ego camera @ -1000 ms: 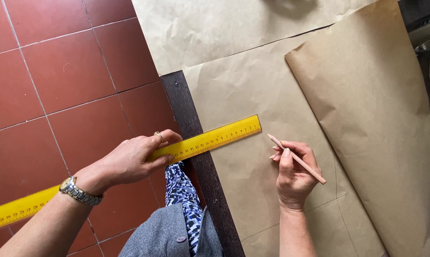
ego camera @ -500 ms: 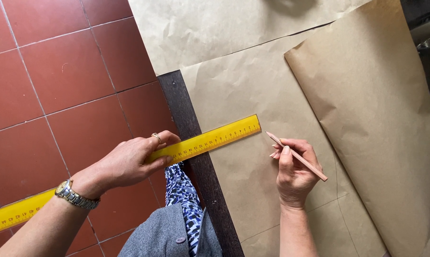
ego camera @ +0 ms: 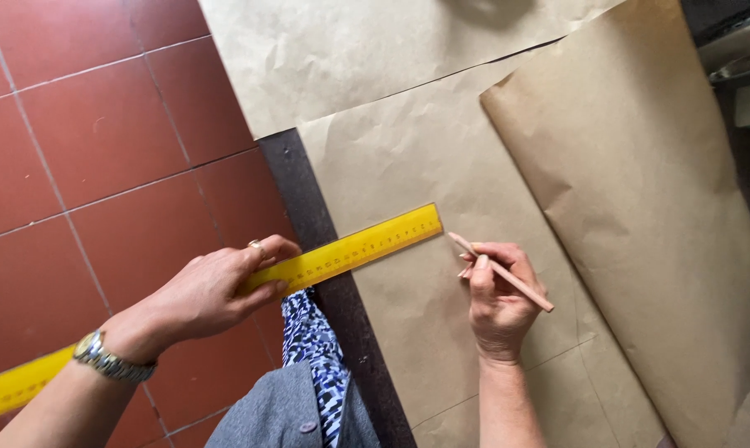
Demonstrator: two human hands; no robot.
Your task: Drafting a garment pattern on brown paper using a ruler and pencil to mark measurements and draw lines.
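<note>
I record the left hand closed around the middle of a long yellow ruler with black markings, whose far end lies across a sheet of brown kraft paper on a dark-edged table. The right hand pinches a thin wooden pencil between thumb and fingers, its tip just beyond the ruler's end. I note a silver wristwatch on the left wrist and red floor tiles beside the table.
</note>
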